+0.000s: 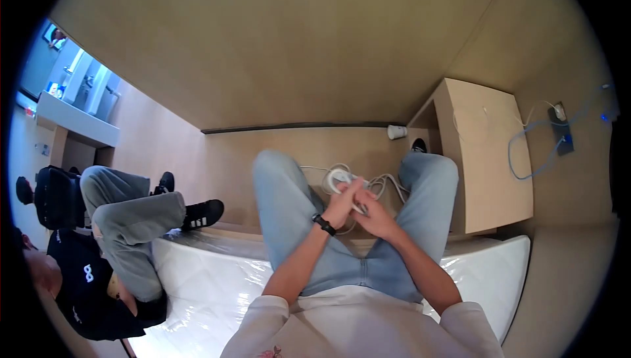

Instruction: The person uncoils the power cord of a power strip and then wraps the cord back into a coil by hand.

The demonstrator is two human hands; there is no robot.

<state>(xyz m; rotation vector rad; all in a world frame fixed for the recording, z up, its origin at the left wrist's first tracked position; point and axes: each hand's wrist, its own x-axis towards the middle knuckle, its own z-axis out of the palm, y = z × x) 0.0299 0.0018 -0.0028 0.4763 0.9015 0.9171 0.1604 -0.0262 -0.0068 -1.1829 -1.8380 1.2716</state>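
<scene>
My left hand (341,207), with a black watch on its wrist, is closed on a white cable (340,176) between my knees. Pressed close against it, my right hand (374,217) also has its fingers closed around part of the cable. Loose loops of the cable spread out beyond both hands, above the floor, and one strand runs off to the left. The fingers partly hide the stretch of cable inside the grip.
I sit on a plastic-wrapped white mattress (210,282). Another person (92,272) sits at the left. A wooden cabinet (493,161) stands at the right, below a wall socket (562,133) with a blue cable (513,161). A white cup-like container (397,132) is on the floor.
</scene>
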